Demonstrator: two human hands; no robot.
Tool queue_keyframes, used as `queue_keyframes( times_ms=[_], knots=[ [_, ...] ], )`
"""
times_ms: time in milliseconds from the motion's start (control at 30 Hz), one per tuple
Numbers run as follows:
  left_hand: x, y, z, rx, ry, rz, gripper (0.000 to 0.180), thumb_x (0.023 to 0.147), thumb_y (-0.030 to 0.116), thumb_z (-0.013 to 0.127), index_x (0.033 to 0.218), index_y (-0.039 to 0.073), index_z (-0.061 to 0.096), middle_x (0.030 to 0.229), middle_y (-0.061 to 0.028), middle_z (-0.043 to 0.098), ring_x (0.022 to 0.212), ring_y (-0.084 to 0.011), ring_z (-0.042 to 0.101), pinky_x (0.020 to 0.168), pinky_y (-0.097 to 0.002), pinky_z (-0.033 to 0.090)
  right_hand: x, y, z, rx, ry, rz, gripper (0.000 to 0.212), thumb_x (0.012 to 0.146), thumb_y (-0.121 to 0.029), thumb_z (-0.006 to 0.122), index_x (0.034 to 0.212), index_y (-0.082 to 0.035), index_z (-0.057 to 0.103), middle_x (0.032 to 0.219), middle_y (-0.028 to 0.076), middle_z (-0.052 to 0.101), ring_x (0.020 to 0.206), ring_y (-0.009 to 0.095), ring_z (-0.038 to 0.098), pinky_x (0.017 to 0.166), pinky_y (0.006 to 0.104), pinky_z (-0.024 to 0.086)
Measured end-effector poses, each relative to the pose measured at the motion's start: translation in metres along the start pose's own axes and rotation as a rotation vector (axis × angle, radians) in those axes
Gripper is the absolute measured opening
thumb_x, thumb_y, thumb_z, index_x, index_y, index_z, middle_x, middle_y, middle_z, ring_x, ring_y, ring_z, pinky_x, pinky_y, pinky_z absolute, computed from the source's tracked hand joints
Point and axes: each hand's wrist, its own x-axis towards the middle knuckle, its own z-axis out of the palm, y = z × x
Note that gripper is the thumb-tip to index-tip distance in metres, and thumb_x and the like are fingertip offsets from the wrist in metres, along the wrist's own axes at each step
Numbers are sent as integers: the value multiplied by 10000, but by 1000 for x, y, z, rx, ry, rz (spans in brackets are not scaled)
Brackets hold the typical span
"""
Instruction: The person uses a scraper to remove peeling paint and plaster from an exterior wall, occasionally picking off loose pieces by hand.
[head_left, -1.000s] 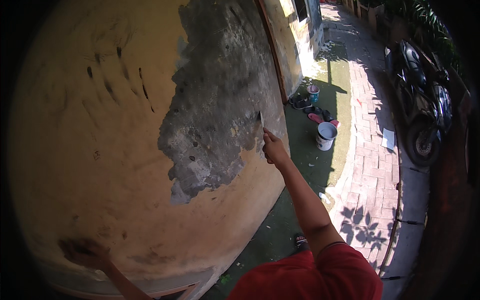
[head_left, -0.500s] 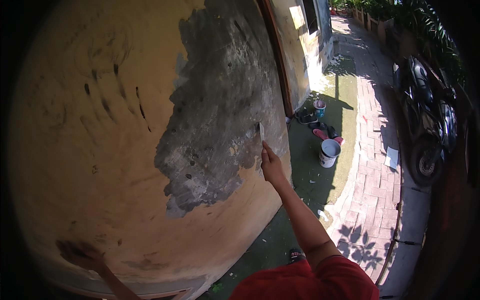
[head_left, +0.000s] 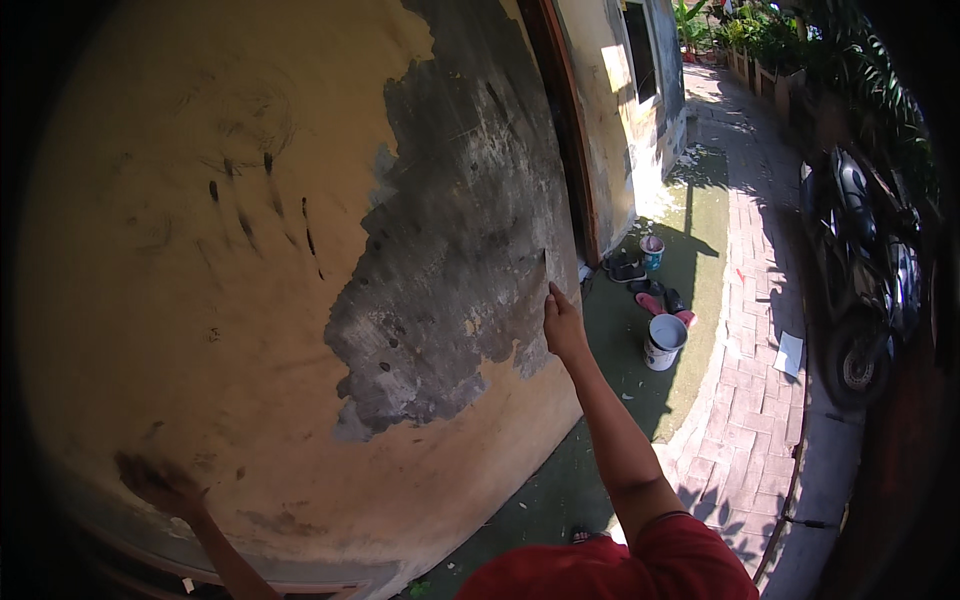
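Observation:
In my right hand (head_left: 565, 325) is a scraper (head_left: 547, 268), its thin blade pointing up against the wall. The fingers are closed round its handle, with one finger laid along it. Behind the blade spreads a large grey bare patch (head_left: 450, 220) with ragged edges, where the yellow paint (head_left: 240, 350) is off. My left hand (head_left: 160, 485) lies low on the yellow part at the far left, fingers stretched out, holding nothing. Dark streaks (head_left: 309, 238) mark the paint between the hand and the patch.
A white bucket (head_left: 665, 342) stands on the green ground right of the wall, with a smaller pail (head_left: 652, 252) and several shoes (head_left: 648, 288) beyond. A brick path (head_left: 745, 400) runs past a parked motorcycle (head_left: 860, 270). A brown door frame (head_left: 572, 130) borders the wall.
The view has shifted, so the wall and buckets sit lower and farther right. My right hand keeps the scraper at the patch's right side; my left hand stays on the wall.

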Motion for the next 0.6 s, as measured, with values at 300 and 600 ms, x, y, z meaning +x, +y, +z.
queue_keyframes(
  times_ms=[300,600],
  knots=[
    [-4,-10,-5,8,-4,-38,540,1039,404,422,1376,-14,470,1467,-232,446,1373,-427,400,1162,-541,280,-207,-18,24,-175,-437,-57,502,1036,-262,440,1514,-135,354,718,233,640,637,424,633,600,510,482],
    [-7,43,-75,-80,-249,-328,546,1024,335,472,1430,-24,411,1504,-226,396,1420,-375,364,1178,-578,214,-152,-102,1,-28,-161,-354,460,1020,-156,482,1476,-118,431,790,192,667,658,316,656,661,377,506]
  ],
)
